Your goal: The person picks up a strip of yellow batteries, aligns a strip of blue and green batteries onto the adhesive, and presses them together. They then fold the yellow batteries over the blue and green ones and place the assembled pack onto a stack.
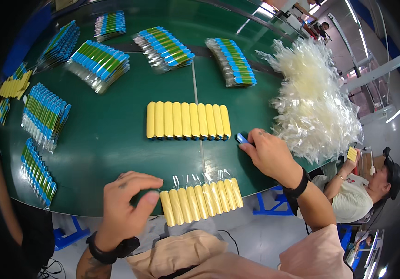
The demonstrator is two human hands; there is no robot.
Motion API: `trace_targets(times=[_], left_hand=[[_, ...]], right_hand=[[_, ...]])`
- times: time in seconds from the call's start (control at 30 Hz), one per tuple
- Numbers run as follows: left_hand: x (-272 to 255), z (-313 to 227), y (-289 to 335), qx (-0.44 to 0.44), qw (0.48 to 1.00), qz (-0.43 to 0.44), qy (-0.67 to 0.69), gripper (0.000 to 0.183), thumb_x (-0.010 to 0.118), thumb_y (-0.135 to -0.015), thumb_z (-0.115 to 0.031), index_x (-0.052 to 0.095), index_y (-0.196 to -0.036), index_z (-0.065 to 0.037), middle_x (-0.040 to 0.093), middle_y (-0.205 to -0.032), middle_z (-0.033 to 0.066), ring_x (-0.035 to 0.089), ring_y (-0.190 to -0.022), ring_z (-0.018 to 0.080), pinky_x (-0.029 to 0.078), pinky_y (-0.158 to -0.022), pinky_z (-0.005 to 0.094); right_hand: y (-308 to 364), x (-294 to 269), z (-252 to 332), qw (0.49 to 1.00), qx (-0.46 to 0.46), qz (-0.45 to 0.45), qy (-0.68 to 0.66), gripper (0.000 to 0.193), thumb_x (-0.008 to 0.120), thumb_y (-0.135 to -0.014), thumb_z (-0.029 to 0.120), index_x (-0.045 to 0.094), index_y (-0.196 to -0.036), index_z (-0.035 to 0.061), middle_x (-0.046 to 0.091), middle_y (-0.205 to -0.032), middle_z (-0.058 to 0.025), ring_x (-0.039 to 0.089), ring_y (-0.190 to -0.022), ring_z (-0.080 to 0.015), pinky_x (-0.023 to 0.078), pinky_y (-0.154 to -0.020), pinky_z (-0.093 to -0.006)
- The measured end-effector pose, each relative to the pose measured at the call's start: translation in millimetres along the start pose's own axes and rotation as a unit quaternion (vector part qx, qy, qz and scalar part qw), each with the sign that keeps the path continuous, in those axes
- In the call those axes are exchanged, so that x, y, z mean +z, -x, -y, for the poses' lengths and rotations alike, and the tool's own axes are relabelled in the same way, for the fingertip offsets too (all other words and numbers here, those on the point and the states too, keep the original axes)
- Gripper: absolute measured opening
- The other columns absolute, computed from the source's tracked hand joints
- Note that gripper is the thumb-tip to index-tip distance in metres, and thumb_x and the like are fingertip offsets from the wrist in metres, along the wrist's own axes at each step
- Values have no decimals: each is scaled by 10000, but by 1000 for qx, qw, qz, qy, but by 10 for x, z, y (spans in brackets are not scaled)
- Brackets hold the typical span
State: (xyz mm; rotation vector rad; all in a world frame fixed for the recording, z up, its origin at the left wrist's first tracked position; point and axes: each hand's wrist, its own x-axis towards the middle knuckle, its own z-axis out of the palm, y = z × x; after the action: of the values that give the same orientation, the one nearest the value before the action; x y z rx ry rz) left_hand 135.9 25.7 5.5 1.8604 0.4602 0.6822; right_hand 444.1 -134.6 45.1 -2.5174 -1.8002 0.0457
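My right hand [274, 156] pinches a nail file [242, 138] with a blue rounded end showing; the rest is hidden under the hand. My left hand [128, 202] is open, thumb and forefinger apart, beside the left end of a row of yellow nail files in clear sleeves [200, 201]. That row lies at the table's near edge, its empty sleeve ends pointing away from me. Farther in, a stacked block of yellow nail files [188, 121] lies on the green table [102, 162], blue showing beneath its near edge.
A big heap of clear plastic sleeves [309, 102] covers the right side. Fanned stacks of blue-and-green sleeved files [98, 65] line the back and left. Loose yellow files [15, 86] lie far left. At right sits a person [360, 190] holding yellow files. Blue stools [274, 202] stand below.
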Motion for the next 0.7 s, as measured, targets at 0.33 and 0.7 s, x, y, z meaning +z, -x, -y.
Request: trace_targets(times=[0.33,0.7], left_hand=[[-67,47,67,-27,992,-36,114,100,689,-849,-29,727,-932,13,747,-884,128,704,-807,238,532,-769,323],[-62,30,68,-16,986,-83,147,86,673,-846,2,722,-915,16,741,-855,116,696,-780,217,529,-747,310]], right_hand=[[199,-341,651,980,-173,99,-29,167,700,-903,169,579,-868,58,588,-608,-111,601,-494,-328,487,-479,-434],[-332,-104,1428,911,-409,44,43,116,623,-827,169,626,-817,53,573,-622,-33,619,-501,-183,451,-414,-348]])
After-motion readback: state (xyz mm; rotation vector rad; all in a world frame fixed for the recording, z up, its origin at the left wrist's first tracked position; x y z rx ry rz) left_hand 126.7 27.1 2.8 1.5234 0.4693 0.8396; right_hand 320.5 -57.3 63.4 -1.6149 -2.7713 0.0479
